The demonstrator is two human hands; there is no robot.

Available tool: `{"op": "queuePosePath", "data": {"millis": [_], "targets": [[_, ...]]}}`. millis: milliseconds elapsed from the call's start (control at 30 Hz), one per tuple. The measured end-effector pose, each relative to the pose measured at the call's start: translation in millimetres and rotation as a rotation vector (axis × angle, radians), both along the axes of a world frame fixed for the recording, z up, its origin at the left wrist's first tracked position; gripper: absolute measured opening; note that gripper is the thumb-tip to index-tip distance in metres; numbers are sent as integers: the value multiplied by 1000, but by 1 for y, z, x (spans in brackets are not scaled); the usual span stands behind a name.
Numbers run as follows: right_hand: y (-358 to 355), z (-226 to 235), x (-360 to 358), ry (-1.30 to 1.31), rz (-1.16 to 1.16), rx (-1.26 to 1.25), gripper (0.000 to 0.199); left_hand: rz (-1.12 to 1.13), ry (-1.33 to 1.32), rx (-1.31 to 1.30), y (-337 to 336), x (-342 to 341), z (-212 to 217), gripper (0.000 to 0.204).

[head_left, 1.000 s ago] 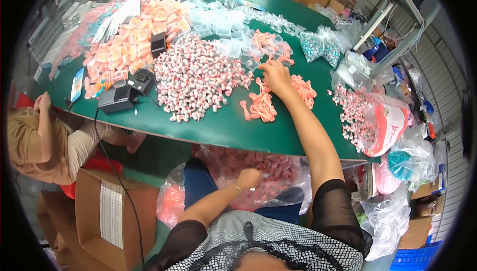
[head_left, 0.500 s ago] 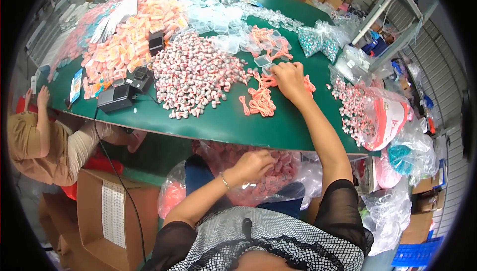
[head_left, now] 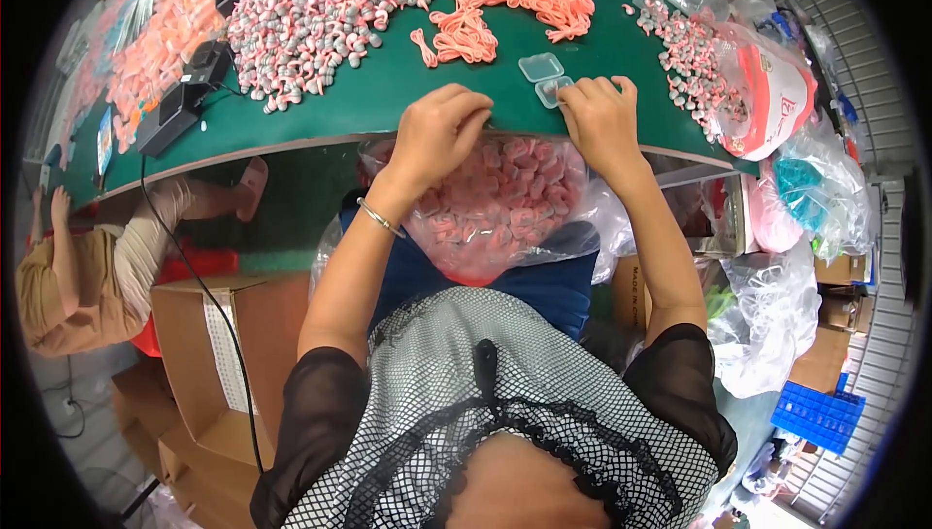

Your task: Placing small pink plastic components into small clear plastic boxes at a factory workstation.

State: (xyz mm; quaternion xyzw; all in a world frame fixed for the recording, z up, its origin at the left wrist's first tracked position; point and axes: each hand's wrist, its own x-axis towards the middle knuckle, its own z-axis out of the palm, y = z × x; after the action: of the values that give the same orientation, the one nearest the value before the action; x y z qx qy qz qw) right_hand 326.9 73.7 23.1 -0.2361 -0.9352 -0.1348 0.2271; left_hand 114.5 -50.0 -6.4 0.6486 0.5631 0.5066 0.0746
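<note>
A small clear hinged plastic case (head_left: 541, 67) lies spread apart near the front of the green table (head_left: 388, 82). My right hand (head_left: 604, 123) pinches the near half of it between thumb and fingers. To its left, my left hand (head_left: 439, 139) is at the table's front edge with fingers pressed together; whatever they hold, if anything, is hidden. Beyond both hands lie looped coral-pink cords (head_left: 558, 5). A large heap of small grey-and-pink pieces (head_left: 311, 19) spreads to the left of the cords.
A clear bag of pink items (head_left: 495, 204) rests below the table edge. More grey-and-pink pieces spill from a red-and-white bag (head_left: 772, 92) on the right. Black devices (head_left: 175, 116) with a cable stand at left, above an open cardboard box (head_left: 272, 354). A person (head_left: 87, 286) sits far left.
The view has tilted down. My right hand has drawn back toward the table edge with the clear case, away from the cords. My left hand has risen from over the bag to the edge.
</note>
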Motion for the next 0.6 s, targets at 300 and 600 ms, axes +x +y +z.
{"op": "queuePosePath", "data": {"millis": [300, 600], "targets": [[4, -6, 10, 217, 44, -220, 14, 61, -9, -23, 6, 5, 0, 11], [11, -6, -9, 242, 15, -404, 16, 151, 163, -62, 27, 30, 11, 32]]}}
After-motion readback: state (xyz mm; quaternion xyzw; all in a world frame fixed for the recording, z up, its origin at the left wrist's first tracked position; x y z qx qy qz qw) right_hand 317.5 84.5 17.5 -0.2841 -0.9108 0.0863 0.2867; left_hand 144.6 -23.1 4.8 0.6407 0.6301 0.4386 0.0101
